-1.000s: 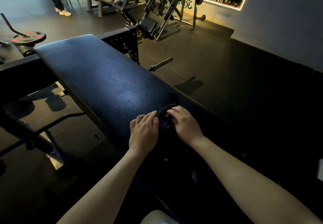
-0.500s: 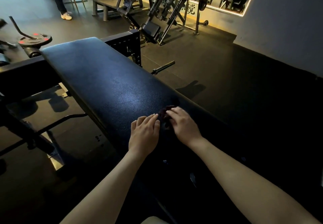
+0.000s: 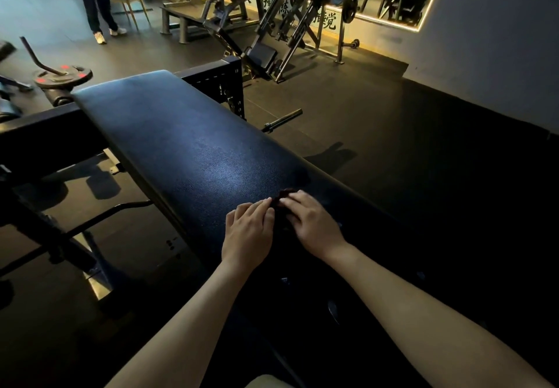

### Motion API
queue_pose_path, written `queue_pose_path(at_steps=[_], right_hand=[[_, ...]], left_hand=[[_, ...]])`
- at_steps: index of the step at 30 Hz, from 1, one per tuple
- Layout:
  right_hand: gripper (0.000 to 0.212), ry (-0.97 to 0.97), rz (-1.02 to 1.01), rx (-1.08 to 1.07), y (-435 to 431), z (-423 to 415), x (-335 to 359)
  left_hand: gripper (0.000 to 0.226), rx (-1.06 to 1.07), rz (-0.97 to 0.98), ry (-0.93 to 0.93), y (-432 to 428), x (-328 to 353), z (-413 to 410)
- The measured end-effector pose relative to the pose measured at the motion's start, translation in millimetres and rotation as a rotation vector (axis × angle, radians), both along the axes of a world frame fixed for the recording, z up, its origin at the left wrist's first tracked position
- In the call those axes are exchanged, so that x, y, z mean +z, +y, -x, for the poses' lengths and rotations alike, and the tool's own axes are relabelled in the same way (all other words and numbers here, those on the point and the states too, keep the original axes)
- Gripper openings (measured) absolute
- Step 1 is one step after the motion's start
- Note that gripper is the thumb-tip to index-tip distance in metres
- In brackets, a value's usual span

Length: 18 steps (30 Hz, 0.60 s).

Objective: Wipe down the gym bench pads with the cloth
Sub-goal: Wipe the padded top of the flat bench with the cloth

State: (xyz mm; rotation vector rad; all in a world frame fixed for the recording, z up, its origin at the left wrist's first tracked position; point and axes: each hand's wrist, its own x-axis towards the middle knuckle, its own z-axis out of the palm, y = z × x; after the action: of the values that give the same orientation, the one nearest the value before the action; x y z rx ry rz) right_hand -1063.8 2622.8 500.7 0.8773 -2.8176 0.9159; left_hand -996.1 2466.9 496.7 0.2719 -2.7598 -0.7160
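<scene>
Currently wipe looks just starting: dark cloth (image 3: 282,195) bunched on the bench pad (image 3: 181,145) near end, right hand (image 3: 311,224) fingers flat on it, left hand (image 3: 248,230) flat alongside with fingertips touching it; next move likely needs firm pressed strokes toward the far end

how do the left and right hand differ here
The right hand lies on the dark cloth; the left hand lies mostly on bare pad, fingertips at the cloth's edge. The right hand points up-left in the view, the left hand up-right. Both rest palm down, fingers fairly straight.
</scene>
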Motion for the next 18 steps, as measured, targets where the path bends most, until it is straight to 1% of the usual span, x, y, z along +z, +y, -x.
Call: queue_pose_path(at_steps=[3,4,6,9,10,12,14,16,18], right_hand=[[0.041,-0.037,0.002,-0.222,8,18,0],[0.041,-0.039,-0.006,-0.262,3,16,0],[0.041,-0.032,-0.004,-0.236,-12,2,0],[0.042,-0.081,0.066,-0.088,-23,-15,2],[0.043,-0.089,0.092,-0.069,-21,-15,3],[0.047,-0.092,0.095,-0.159,-12,-8,4],[0.050,-0.121,0.002,-0.265,-6,-4,6],[0.051,-0.098,-0.028,-0.249,-11,-9,7],[0.048,-0.113,0.026,-0.191,-17,-15,6]], left_hand=[[0.069,-0.005,0.004,-0.013,1,1,0],[0.069,-0.006,0.004,-0.015,2,1,1],[0.069,-0.002,0.002,-0.013,3,1,2],[0.067,-0.005,-0.020,-0.005,2,0,2],[0.067,-0.008,-0.025,-0.003,2,0,2],[0.068,-0.011,-0.038,-0.001,1,0,1],[0.069,-0.015,-0.046,-0.002,2,2,1],[0.066,-0.028,-0.041,0.000,4,3,1],[0.054,-0.036,-0.058,-0.002,6,4,3]])
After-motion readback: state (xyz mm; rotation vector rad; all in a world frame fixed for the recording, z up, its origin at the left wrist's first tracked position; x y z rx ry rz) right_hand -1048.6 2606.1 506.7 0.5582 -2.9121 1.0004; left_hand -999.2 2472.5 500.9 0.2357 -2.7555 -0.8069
